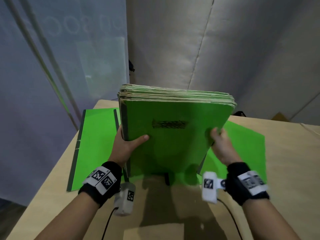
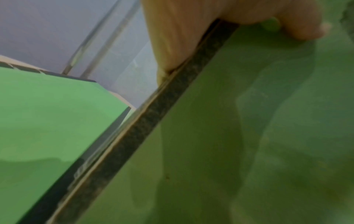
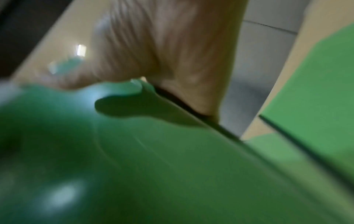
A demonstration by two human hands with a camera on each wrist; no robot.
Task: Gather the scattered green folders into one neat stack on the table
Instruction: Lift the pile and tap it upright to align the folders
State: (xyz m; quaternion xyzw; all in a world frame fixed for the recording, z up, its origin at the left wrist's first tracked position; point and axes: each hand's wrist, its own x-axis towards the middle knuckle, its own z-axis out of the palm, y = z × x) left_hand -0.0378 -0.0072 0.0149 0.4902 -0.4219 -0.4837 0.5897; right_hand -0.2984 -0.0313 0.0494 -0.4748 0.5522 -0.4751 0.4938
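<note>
A thick stack of green folders (image 1: pixel 169 141) stands on its lower edge on the tan table (image 1: pixel 285 139), tilted up toward me. My left hand (image 1: pixel 128 144) grips its dark-spined left side, thumb on the front cover. My right hand (image 1: pixel 220 141) grips the right side. A single green folder (image 1: pixel 93 144) lies flat at the left, another green folder (image 1: pixel 245 149) flat at the right, partly behind the stack. In the left wrist view my left hand (image 2: pixel 191 30) holds the stack's dark spine (image 2: pixel 153 121). The blurred right wrist view shows my right hand (image 3: pixel 172 53) on the stack's cover (image 3: pixel 153 166).
A grey-blue sheet (image 1: pixel 52 66) hangs at the left and a pale fabric wall (image 1: pixel 225 49) behind the table. A small dark object (image 1: pixel 167 178) sits on the table at the stack's foot. Bare tabletop lies in front of me.
</note>
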